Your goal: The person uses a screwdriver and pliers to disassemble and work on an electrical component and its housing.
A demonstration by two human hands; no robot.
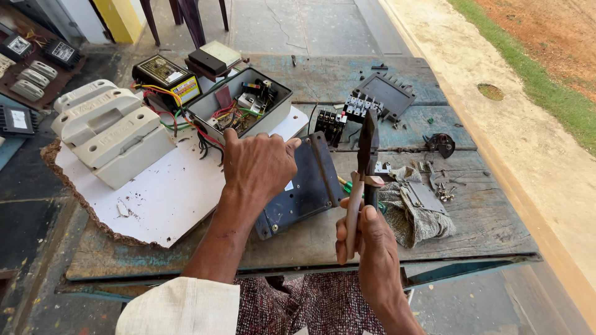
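My left hand rests palm down on the near edge of an open grey metal box full of coloured wires and small parts. Under its fingers lies a dark blue metal cover plate, tilted on the wooden table. My right hand holds a pair of pliers upright by the handles, jaws pointing up, above the table's near edge. The pliers' jaws hold nothing.
White ceramic fuse blocks sit on a white board at left. A black-and-yellow unit, black contactors, a black tray, a grey rag with a metal plate and screws lie around. More meters at far left.
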